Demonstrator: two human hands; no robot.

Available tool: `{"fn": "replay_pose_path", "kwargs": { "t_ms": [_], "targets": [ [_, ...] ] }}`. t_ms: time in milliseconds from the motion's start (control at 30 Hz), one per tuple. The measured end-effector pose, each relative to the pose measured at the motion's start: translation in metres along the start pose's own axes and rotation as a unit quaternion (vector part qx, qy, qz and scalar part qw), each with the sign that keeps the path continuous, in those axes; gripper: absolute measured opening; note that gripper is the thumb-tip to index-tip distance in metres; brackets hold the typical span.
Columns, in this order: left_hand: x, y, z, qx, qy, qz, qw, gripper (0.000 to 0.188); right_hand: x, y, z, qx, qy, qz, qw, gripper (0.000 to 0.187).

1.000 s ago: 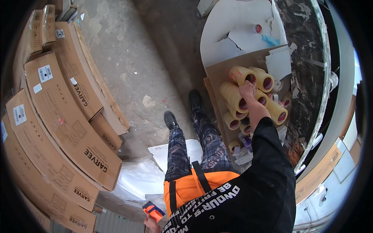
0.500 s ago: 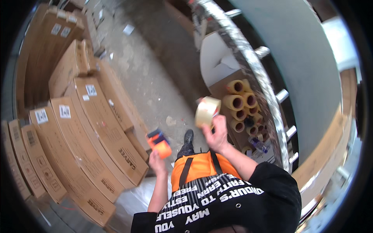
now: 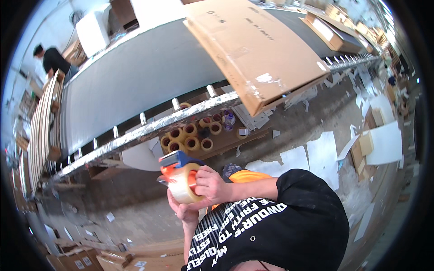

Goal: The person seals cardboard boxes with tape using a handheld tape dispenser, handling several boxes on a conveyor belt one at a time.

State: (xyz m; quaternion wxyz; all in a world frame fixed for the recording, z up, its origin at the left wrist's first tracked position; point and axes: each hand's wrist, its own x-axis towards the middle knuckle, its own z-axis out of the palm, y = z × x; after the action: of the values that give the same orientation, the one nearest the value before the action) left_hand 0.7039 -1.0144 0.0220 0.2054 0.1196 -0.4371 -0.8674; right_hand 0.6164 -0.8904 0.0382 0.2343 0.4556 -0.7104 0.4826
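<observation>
My two hands are together in front of my chest, around an orange and blue tape dispenser and a wide roll of clear packing tape. My left hand is closed beneath them, its thumb below the roll; its grip on the dispenser is mostly hidden. My right hand grips the roll from the right side, fingers curled at its core. The roll sits against the dispenser, with orange plastic showing in the core. I cannot tell whether it is fully seated.
Ahead runs a conveyor with a metal edge, bearing a large flat carton. Under it, several tape rolls and a bottle rest on cardboard. Paper scraps litter the floor; cartons stand lower left. Another person is far left.
My view has swung right, from the carton stack to the conveyor. The hands, apart before, have come together, bringing the tape roll against the dispenser.
</observation>
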Motion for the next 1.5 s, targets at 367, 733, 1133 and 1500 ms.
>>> {"fn": "replay_pose_path", "kwargs": {
  "t_ms": [367, 733, 1133, 1500],
  "targets": [
    [0.008, -0.094, 0.195, -0.059, -0.233, -0.238, 0.941, 0.091, -0.069, 0.059, -0.248, 0.441, 0.118, 0.438, 0.775, 0.105],
    [0.044, -0.177, 0.345, 0.126, -0.361, -0.299, 0.874, 0.087, -0.094, 0.102, -0.406, 0.303, 0.301, 0.354, 0.832, 0.089],
    [0.096, -0.165, 0.377, 0.186, -0.335, -0.238, 0.892, 0.017, -0.075, 0.117, -0.389, -0.170, 0.162, 0.191, 0.953, 0.085],
    [0.214, -0.170, 0.382, 0.554, -0.346, -0.076, 0.753, 0.033, -0.042, 0.094, -0.356, -0.312, -0.005, 0.287, 0.906, 0.067]
  ]
}}
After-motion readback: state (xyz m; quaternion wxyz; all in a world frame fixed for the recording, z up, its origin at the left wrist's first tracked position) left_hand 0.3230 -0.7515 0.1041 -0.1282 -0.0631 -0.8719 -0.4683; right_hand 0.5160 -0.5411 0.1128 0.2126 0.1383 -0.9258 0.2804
